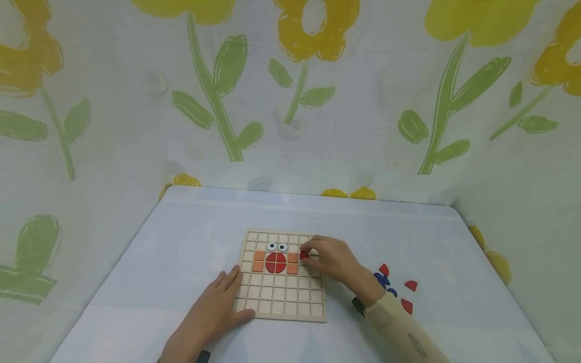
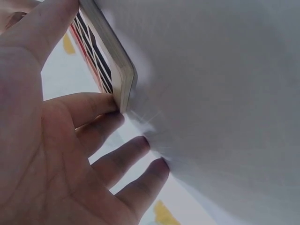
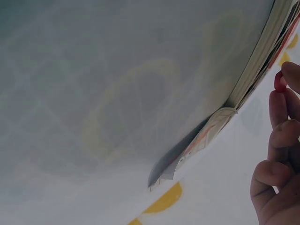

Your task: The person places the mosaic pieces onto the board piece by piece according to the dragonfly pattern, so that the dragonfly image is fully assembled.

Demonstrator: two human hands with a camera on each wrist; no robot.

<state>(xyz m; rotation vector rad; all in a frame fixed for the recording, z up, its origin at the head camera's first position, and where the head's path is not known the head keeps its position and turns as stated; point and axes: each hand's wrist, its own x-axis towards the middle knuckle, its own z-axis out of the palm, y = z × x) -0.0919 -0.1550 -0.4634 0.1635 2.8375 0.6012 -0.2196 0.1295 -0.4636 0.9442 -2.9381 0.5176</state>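
Note:
A pale wooden grid board (image 1: 278, 293) lies flat on the table. Four red quarter pieces are more than I count singly: several form a red circle (image 1: 275, 262) on it, below two eye pieces (image 1: 277, 247) and between orange squares (image 1: 258, 260) on both sides. My left hand (image 1: 213, 305) rests at the board's lower left, fingers along the side and thumb by the near edge. Thumb and fingers of my right hand (image 1: 333, 257) pinch a small red piece (image 1: 303, 254) over the board's right part. That red piece (image 3: 280, 81) shows between the fingertips in the right wrist view.
Right of the board, partly behind the right forearm, lie loose red quarter pieces (image 1: 410, 286) and several blue pieces (image 1: 381, 279). The white table (image 1: 204, 217) meets a flower-patterned cloth (image 1: 345, 126) at its back and sides.

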